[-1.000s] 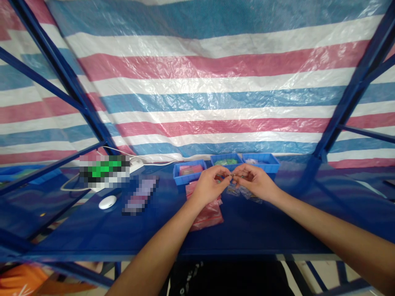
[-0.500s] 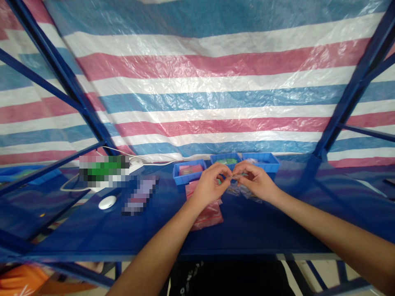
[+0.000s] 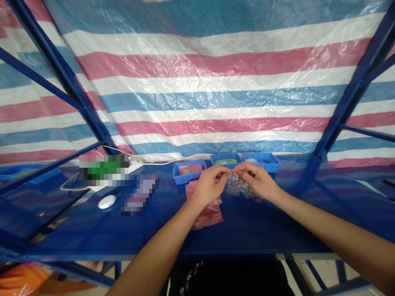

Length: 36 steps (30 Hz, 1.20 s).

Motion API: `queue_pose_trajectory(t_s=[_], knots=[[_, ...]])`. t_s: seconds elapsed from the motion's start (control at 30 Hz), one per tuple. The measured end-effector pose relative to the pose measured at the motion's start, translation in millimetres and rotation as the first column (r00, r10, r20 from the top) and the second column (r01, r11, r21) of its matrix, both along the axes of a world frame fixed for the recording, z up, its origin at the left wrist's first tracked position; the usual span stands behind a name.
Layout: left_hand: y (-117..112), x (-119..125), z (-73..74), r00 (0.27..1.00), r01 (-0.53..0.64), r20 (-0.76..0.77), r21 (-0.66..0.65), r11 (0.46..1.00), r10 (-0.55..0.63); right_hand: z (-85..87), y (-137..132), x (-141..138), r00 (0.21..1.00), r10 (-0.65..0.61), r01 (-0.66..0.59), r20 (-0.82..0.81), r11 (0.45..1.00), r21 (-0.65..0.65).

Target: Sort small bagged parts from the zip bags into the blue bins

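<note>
Close together above the blue table, my left hand (image 3: 212, 183) and my right hand (image 3: 254, 179) pinch the top edge of a small clear plastic bag (image 3: 233, 178). Its contents are too small to make out. Just below my fingers lie several more clear bags (image 3: 251, 193) with small thin pieces in them. Red zip bags (image 3: 207, 217) are stacked on the table, partly hidden under my left wrist.
Along the back stand blue bins: one with reddish bags (image 3: 189, 177), one with green bags (image 3: 226, 160), one with pale bags (image 3: 268, 163). To the left are a white round case (image 3: 107, 202), a blurred phone-shaped object (image 3: 140, 195) and a white power strip (image 3: 115, 181).
My fingertips have shifted slightly, and the clear bag between them now shows more plainly. Both arms stay nearly in place.
</note>
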<state>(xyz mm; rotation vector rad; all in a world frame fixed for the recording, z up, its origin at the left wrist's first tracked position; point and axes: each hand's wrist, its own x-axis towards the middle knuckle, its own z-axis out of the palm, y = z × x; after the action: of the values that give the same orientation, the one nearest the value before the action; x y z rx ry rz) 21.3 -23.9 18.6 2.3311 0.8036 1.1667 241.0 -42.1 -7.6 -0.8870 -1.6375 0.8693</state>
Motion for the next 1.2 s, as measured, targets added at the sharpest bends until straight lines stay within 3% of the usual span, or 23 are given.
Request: queue_pose_trajectory(t_s=[0.17,0.63,0.93,1.03,1.1,1.2], knots=[[-1.2,0.7,1.1,0.999,0.007,0.039,-0.022,1.000,-0.006,3.8,-1.9,-3.0,1.000,0.010,-0.010,-0.029,1.000,-0.010],[3.4,2.2,-2.8,1.000,-0.020,0.020,-0.100,0.995,0.022,-10.0,8.4,-2.9,0.994,-0.020,0.023,-0.109,0.999,0.027],[3.3,3.9,-7.8,0.994,0.072,0.093,-0.130,0.989,-0.060,-4.6,0.4,-3.1,1.000,-0.006,0.006,-0.002,0.999,0.044],[6.2,2.3,-8.3,0.998,0.010,0.061,-0.043,0.999,-0.008,-1.5,8.2,4.1,0.996,-0.090,0.090,-0.006,0.993,0.080],[7.8,0.6,-7.8,0.999,-0.049,0.020,0.015,0.999,0.049,1.7,17.5,17.1,0.975,-0.220,0.219,-0.005,0.967,0.130],[8.8,-1.3,-7.2,0.995,-0.092,-0.030,0.058,0.994,0.094,6.8,32.7,45.5,0.847,-0.521,0.461,0.107,0.819,0.341]])
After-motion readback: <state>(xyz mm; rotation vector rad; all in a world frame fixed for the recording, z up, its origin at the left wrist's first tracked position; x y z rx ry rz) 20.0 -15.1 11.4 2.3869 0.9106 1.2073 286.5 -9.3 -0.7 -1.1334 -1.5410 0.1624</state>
